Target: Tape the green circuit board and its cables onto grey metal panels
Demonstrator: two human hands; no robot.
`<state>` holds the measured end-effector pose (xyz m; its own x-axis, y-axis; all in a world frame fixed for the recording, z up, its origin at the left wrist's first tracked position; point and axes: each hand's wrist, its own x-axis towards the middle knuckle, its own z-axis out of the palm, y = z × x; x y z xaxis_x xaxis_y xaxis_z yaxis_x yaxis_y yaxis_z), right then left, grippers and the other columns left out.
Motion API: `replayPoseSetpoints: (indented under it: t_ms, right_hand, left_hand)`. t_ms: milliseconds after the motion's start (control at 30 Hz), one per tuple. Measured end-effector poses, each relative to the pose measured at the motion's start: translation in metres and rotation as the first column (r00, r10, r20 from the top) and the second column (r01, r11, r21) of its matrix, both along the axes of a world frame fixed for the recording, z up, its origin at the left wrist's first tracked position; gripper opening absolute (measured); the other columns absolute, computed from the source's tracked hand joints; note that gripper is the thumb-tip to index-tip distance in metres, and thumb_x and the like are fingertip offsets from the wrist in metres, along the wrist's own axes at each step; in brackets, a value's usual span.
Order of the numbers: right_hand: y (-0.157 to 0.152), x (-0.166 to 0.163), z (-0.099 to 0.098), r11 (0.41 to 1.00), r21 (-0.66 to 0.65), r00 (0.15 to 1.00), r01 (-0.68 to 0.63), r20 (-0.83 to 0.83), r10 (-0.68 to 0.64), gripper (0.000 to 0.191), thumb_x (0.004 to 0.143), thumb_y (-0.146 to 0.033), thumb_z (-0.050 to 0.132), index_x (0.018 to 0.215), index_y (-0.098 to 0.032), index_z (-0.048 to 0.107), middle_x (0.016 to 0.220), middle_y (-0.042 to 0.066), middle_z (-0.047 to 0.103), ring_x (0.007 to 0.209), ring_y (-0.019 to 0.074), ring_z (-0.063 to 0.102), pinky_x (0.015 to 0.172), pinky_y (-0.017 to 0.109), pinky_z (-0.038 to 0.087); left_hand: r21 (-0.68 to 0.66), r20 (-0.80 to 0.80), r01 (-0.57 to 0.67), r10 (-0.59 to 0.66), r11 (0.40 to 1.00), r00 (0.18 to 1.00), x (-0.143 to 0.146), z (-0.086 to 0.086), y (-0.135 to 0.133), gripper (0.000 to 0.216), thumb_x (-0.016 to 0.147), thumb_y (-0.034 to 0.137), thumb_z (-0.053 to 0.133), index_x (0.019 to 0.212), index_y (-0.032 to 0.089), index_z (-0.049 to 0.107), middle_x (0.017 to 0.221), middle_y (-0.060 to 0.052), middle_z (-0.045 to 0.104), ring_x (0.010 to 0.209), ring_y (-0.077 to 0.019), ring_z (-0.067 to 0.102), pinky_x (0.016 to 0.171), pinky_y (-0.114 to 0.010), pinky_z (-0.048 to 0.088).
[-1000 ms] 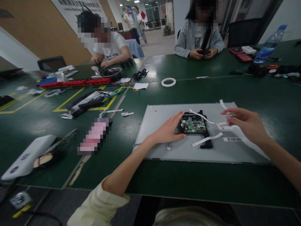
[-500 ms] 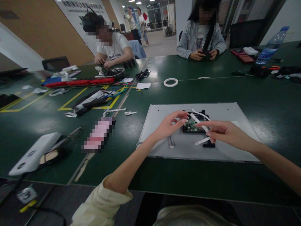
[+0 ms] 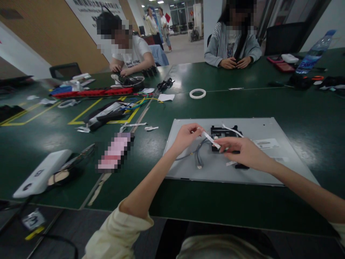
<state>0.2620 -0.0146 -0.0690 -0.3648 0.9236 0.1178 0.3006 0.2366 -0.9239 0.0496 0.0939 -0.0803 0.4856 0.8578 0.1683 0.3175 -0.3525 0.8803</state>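
Note:
A short strip of white tape (image 3: 208, 137) is stretched between my two hands. My left hand (image 3: 188, 137) pinches its upper left end, and the fingertips of my right hand (image 3: 241, 149) close on its lower right end. Beneath them a grey flat panel (image 3: 285, 169) lies on the table, with a black frame (image 3: 225, 131) on its middle; my right hand partly covers the frame and the circuit board. Another white strip (image 3: 232, 129) curves over the frame's top edge. Grey cables (image 3: 198, 158) lie left of the frame.
A white tape roll (image 3: 198, 97) lies beyond the panel. To the left are a pixelated pink item (image 3: 114, 151), a white device (image 3: 43, 172) and a red strip (image 3: 91, 92) among wires. A bottle (image 3: 312, 55) stands far right. Two people sit across the table.
My right hand has moved left with the tape strip, and my left hand has now taken its other end. The grey cables and a label on the panel show more.

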Motion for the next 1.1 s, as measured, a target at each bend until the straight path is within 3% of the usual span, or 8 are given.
replayPoseSetpoints:
  t_ms: [200,400,633,733,900,1100]
  right_hand:
    - [0.008,-0.012,-0.009,0.912,0.407,0.953,0.061,0.248,-0.174,0.017,0.085,-0.019,0.055,0.093,-0.022,0.069,0.093,0.0,0.068,0.087,0.0156,0.063,0.079,0.032,0.051]
    - [0.005,-0.023,-0.024,0.781,0.618,0.862,-0.089,0.441,-0.25,0.021,0.085,-0.014,0.052,0.102,-0.016,0.065,0.105,0.008,0.06,0.097,0.0199,0.055,0.084,0.035,0.048]
    - [-0.002,-0.024,-0.025,0.696,0.654,0.791,-0.296,0.577,-0.205,0.032,0.082,-0.011,0.05,0.112,-0.012,0.06,0.118,0.01,0.056,0.114,0.0247,0.046,0.099,0.042,0.04]
    - [-0.004,-0.026,-0.027,0.685,0.65,0.786,-0.33,0.591,-0.182,0.031,0.084,-0.013,0.049,0.113,-0.01,0.06,0.118,0.011,0.057,0.116,0.0235,0.046,0.102,0.041,0.038]
    - [-0.009,-0.031,-0.029,0.668,0.667,0.799,-0.331,0.575,-0.179,0.033,0.086,-0.014,0.046,0.116,-0.011,0.059,0.12,0.012,0.058,0.115,0.0222,0.049,0.103,0.042,0.038]
    - [-0.012,-0.036,-0.033,0.693,0.637,0.764,-0.338,0.615,-0.193,0.037,0.089,-0.02,0.044,0.122,-0.01,0.056,0.132,0.013,0.05,0.124,0.0234,0.044,0.106,0.043,0.034]
  left_hand:
    - [0.018,-0.122,0.043,-0.04,0.999,0.992,-0.005,-0.006,0.006,0.02,0.081,0.03,0.053,0.078,0.014,0.065,0.071,-0.001,0.063,0.067,-0.0106,0.054,0.062,-0.022,0.04]
    - [-0.023,-0.16,0.068,-0.071,0.997,0.985,-0.005,-0.009,0.006,0.015,0.076,0.028,0.058,0.077,0.014,0.064,0.069,0.0,0.06,0.064,-0.0092,0.052,0.059,-0.02,0.039]
    - [-0.155,-0.072,0.031,-0.042,0.987,0.997,-0.007,-0.005,0.008,0.017,0.074,0.03,0.06,0.076,0.013,0.061,0.06,0.003,0.052,0.054,-0.0063,0.042,0.05,-0.019,0.03]
    - [-0.205,-0.067,0.016,-0.031,0.979,0.997,-0.008,0.002,0.005,0.015,0.072,0.028,0.06,0.074,0.014,0.059,0.056,0.005,0.047,0.051,-0.0055,0.038,0.047,-0.019,0.026]
    - [-0.366,-0.038,0.114,-0.138,0.923,0.99,-0.01,0.007,0.003,0.011,0.073,0.027,0.056,0.073,0.016,0.055,0.051,0.007,0.038,0.045,-0.0055,0.033,0.045,-0.019,0.023]
    - [-0.093,-0.243,0.052,-0.073,0.994,0.967,-0.007,-0.009,0.006,0.011,0.071,0.026,0.058,0.074,0.015,0.058,0.059,0.003,0.053,0.056,-0.0091,0.048,0.054,-0.021,0.035]
